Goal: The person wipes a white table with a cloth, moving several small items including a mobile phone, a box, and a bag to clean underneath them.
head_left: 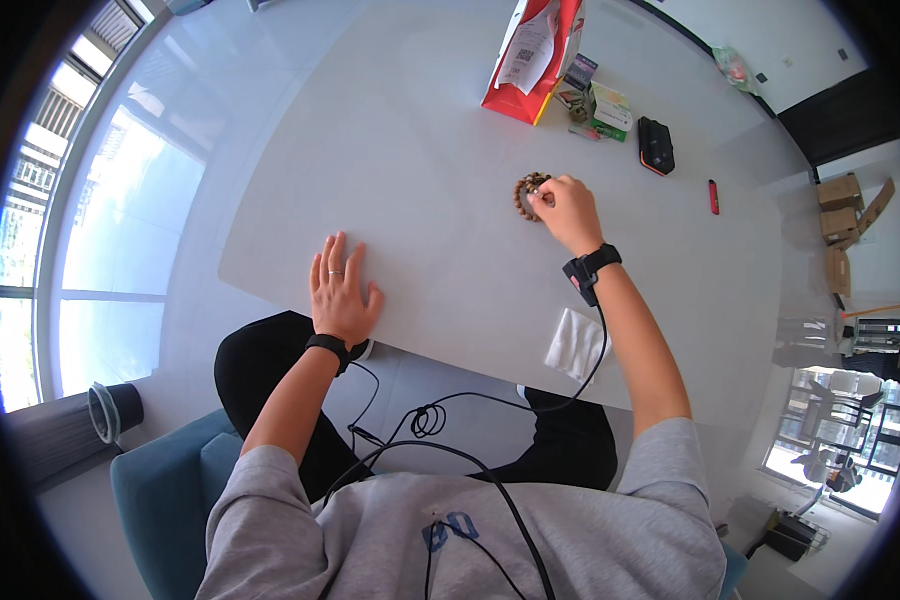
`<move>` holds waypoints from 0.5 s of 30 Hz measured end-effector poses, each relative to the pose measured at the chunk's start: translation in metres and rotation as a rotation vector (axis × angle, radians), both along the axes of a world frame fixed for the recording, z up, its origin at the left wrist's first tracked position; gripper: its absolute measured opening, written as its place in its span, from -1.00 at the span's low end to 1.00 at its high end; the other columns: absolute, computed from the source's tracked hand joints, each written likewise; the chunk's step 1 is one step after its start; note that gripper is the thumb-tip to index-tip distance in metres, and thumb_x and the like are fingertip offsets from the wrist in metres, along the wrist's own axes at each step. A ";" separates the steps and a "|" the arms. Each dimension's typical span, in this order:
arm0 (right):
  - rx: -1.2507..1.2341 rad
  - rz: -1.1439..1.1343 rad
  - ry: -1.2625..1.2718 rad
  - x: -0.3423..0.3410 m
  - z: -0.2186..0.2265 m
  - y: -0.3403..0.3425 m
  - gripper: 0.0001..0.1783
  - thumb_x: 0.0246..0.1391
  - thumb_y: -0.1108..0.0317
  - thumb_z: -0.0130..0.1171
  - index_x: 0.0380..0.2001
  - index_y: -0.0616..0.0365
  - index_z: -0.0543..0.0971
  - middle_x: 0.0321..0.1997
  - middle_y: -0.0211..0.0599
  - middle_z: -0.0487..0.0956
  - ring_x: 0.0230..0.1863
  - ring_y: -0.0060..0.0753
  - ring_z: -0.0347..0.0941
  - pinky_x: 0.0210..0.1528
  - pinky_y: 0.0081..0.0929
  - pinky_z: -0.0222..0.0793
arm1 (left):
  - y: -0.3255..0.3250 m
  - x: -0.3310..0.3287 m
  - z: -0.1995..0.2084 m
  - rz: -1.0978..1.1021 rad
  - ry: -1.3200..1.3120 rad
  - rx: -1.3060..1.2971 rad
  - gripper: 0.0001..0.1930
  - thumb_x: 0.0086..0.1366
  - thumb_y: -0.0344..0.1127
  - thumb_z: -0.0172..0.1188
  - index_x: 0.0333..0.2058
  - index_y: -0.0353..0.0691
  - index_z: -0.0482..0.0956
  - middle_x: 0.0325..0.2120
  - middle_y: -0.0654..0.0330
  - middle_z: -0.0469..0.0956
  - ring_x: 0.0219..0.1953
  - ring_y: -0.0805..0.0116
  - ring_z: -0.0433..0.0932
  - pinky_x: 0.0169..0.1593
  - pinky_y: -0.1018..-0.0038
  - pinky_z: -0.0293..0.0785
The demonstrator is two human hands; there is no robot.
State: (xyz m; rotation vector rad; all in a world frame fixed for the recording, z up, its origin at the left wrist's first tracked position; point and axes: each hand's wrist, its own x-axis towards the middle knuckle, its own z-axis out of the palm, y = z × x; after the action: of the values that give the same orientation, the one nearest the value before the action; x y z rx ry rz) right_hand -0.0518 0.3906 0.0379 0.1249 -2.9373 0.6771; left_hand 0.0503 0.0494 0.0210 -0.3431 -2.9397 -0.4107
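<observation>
left hand (341, 303) splayed, right hand (572, 213) pinched

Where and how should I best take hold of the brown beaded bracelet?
I'd pinch the left beads of the bracelet between thumb and finger, coming from above and the left: that curve of the ring is exposed, while the right hand covers its right side.

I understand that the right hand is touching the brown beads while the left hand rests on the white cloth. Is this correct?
Not quite: in the head view, the left hand rests on the pale tabletop, not the white cloth. The right hand is touching the brown beads.
</observation>
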 end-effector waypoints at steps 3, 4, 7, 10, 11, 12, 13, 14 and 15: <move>0.027 0.104 0.104 0.007 -0.010 -0.013 -0.70 -0.13 0.08 0.28 -0.51 0.08 0.54 -0.34 -0.29 0.48 -0.20 -0.19 0.37 -0.14 -0.28 0.28 | -0.005 0.002 -0.002 0.007 -0.005 -0.005 -0.44 0.10 -0.25 0.02 0.12 -0.22 0.25 0.23 -0.03 0.06 0.31 0.07 -0.05 0.32 0.15 -0.15; 0.023 0.108 0.103 0.009 -0.011 -0.017 -0.70 -0.13 0.08 0.28 -0.51 0.08 0.54 -0.34 -0.29 0.48 -0.20 -0.19 0.37 -0.14 -0.28 0.28 | -0.008 0.003 -0.003 0.012 -0.006 -0.006 -0.44 0.10 -0.25 0.02 0.12 -0.22 0.25 0.23 -0.03 0.06 0.32 0.08 -0.05 0.32 0.15 -0.15; 0.145 0.121 0.102 0.011 -0.002 -0.012 -0.66 -0.17 0.05 0.31 -0.48 0.07 0.52 -0.30 -0.33 0.46 -0.14 -0.22 0.33 -0.09 -0.29 0.24 | -0.003 -0.001 0.002 0.001 -0.005 -0.009 -0.44 0.10 -0.25 0.02 0.12 -0.22 0.26 0.22 -0.04 0.07 0.31 0.08 -0.05 0.33 0.16 -0.16; 0.178 0.104 0.051 0.013 -0.001 -0.001 -0.67 -0.15 0.09 0.30 -0.48 0.10 0.49 -0.31 -0.31 0.48 -0.21 -0.22 0.37 -0.12 -0.28 0.25 | 0.002 -0.004 0.003 -0.009 0.004 0.025 -0.45 0.10 -0.25 0.02 0.11 -0.22 0.27 0.22 -0.04 0.09 0.31 0.07 -0.04 0.32 0.16 -0.15; 0.195 0.066 -0.007 0.016 0.003 0.002 -0.69 -0.12 0.12 0.28 -0.50 0.11 0.47 -0.34 -0.29 0.49 -0.24 -0.19 0.39 -0.16 -0.26 0.29 | 0.002 -0.005 0.003 -0.016 0.018 0.022 -0.45 0.08 -0.28 0.02 0.10 -0.23 0.27 0.22 -0.05 0.09 0.30 0.06 -0.03 0.32 0.15 -0.13; 0.211 0.022 -0.065 0.019 0.005 0.007 -0.70 -0.09 0.15 0.26 -0.51 0.13 0.45 -0.37 -0.28 0.50 -0.28 -0.15 0.41 -0.20 -0.24 0.32 | 0.001 -0.004 0.002 -0.028 0.032 0.019 -0.45 0.07 -0.31 0.01 0.10 -0.24 0.27 0.21 -0.05 0.09 0.30 0.05 -0.01 0.31 0.15 -0.11; 0.211 -0.004 -0.055 0.020 0.005 0.014 -0.70 -0.09 0.15 0.26 -0.51 0.13 0.45 -0.37 -0.28 0.50 -0.28 -0.15 0.41 -0.20 -0.24 0.32 | 0.000 -0.004 0.003 -0.012 0.026 0.006 -0.45 0.06 -0.32 0.02 0.09 -0.25 0.28 0.20 -0.06 0.12 0.29 0.03 0.01 0.31 0.14 -0.10; 0.218 -0.085 -0.079 0.025 0.003 0.028 -0.73 -0.07 0.16 0.23 -0.48 0.12 0.46 -0.35 -0.27 0.51 -0.29 -0.15 0.43 -0.23 -0.23 0.34 | 0.001 -0.004 0.000 -0.015 0.012 0.007 -0.45 0.05 -0.33 0.01 0.09 -0.26 0.28 0.20 -0.07 0.12 0.29 0.02 0.02 0.30 0.14 -0.09; 0.217 -0.161 -0.102 0.030 0.001 0.041 -0.75 -0.05 0.17 0.21 -0.45 0.11 0.47 -0.33 -0.26 0.52 -0.30 -0.15 0.44 -0.26 -0.22 0.36 | 0.000 -0.003 -0.002 -0.011 0.016 0.001 -0.46 0.05 -0.31 0.02 0.08 -0.26 0.29 0.20 -0.07 0.11 0.29 0.03 0.01 0.30 0.13 -0.10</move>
State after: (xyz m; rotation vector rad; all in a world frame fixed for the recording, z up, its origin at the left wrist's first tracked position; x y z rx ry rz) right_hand -0.0216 0.4313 0.0390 -0.1295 -3.0677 0.3509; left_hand 0.0473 0.0492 0.0190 -0.3605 -2.9232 -0.4091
